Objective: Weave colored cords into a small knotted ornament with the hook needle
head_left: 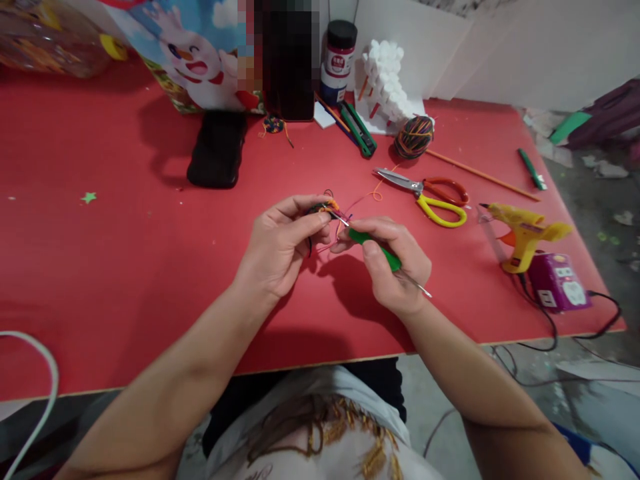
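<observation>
Both forearms reach over a red table, where the left hand pinches a small multicoloured yarn piece between thumb and fingertips. Closed around a green-handled crochet hook, the right hand sets its metal tip into that piece. Scissors lie just beyond, a yellow glue gun to the right, a yarn ball farther back.

Table: I see a red table.
1 o'clock: yarn ball, scissors.
3 o'clock: glue gun.
11 o'clock: black case.
</observation>
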A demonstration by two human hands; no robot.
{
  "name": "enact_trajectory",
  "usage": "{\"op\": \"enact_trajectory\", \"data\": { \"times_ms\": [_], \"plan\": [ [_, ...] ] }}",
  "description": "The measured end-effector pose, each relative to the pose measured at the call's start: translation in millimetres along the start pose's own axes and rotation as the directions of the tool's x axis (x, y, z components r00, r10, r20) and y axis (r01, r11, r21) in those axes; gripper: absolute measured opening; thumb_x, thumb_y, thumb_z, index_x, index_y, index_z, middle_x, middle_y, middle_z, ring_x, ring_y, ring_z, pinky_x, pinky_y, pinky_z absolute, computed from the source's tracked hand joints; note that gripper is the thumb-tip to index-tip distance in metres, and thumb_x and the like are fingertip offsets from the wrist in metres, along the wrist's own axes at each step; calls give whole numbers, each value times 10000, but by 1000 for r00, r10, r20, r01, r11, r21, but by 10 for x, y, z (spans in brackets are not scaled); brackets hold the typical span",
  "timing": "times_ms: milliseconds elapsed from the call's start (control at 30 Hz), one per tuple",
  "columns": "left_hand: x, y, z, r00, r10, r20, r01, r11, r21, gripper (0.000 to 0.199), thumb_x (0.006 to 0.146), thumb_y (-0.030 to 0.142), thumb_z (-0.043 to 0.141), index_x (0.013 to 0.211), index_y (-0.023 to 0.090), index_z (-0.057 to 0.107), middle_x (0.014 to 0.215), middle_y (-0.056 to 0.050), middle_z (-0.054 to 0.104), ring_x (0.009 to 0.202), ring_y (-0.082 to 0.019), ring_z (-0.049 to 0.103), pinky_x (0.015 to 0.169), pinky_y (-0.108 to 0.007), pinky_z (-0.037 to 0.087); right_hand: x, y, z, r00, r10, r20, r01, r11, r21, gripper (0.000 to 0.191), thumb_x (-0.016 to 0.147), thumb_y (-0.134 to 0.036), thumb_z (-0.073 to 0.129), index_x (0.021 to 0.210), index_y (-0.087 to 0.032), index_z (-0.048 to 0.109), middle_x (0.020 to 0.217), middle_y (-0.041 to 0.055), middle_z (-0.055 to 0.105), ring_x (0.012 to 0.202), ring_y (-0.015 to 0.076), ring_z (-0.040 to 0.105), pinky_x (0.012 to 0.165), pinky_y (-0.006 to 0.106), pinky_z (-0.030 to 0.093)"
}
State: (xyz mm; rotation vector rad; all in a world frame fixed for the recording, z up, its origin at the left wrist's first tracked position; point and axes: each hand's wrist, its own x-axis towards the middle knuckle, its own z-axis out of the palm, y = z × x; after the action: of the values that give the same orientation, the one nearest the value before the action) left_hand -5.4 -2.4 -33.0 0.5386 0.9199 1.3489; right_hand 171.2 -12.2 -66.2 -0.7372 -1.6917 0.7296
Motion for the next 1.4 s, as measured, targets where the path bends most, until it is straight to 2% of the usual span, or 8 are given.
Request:
{"op": "enact_trajectory", "data": {
  "times_ms": [233, 467, 600, 767, 1133, 1400],
  "plan": [
    [7, -2, -16, 996, 86, -10, -85, 992, 97, 179, 718, 53, 819, 858, 163, 836, 844, -13, 779, 588, -56, 649, 595, -180, 551, -2, 5, -36, 1000, 28, 12, -29, 999, 37, 281, 1066, -244, 581, 1317, -253, 706, 1113, 67, 804, 887, 204, 829, 895, 427, 684],
    [7, 0, -25, 996, 89, -17, -86, 988, 128, 185, 731, 62, 823, 889, 158, 819, 843, -21, 768, 613, -67, 639, 630, -203, 548, -4, 4, -76, 996, 64, 59, -71, 988, 137, 296, 1068, -242, 584, 1337, -263, 704, 1193, 78, 810, 981, 238, 843, 937, 451, 692],
    [2, 11, -20, 997, 69, -27, -66, 992, 107, 149, 744, 60, 816, 861, 153, 808, 821, -19, 762, 613, -72, 642, 645, -209, 560, 2, 3, -74, 994, 83, 77, -92, 987, 132, 298, 1081, -264, 564, 1352, -265, 688, 1224, 84, 813, 1036, 247, 839, 954, 467, 701],
    [10, 20, -27, 999, 21, -30, -18, 997, 81, 45, 796, 109, 784, 789, 152, 796, 697, -16, 723, 613, -83, 653, 632, -194, 559, 23, 13, -76, 996, 31, 88, -38, 996, 83, 313, 1081, -236, 557, 1367, -274, 679, 1237, 77, 818, 1033, 230, 840, 968, 444, 695],
    [22, 64, -20, 995, -75, -66, 76, 997, 20, 59, 802, 113, 777, 744, 120, 775, 668, -30, 715, 576, -76, 639, 599, -175, 557, 11, 83, -81, 994, 5, 105, -12, 998, 66, 339, 1075, -240, 559, 1393, -280, 668, 1264, 85, 811, 1115, 246, 816, 994, 472, 689],
    [35, 51, -41, 997, 33, -72, -26, 996, 89, 63, 799, 94, 772, 749, 129, 787, 684, -24, 718, 572, -75, 632, 567, -174, 523, 16, 62, -95, 995, 23, 93, -30, 997, 76, 325, 1070, -236, 569, 1371, -273, 687, 1206, 82, 821, 1092, 247, 820, 1001, 485, 679]
  ]
}}
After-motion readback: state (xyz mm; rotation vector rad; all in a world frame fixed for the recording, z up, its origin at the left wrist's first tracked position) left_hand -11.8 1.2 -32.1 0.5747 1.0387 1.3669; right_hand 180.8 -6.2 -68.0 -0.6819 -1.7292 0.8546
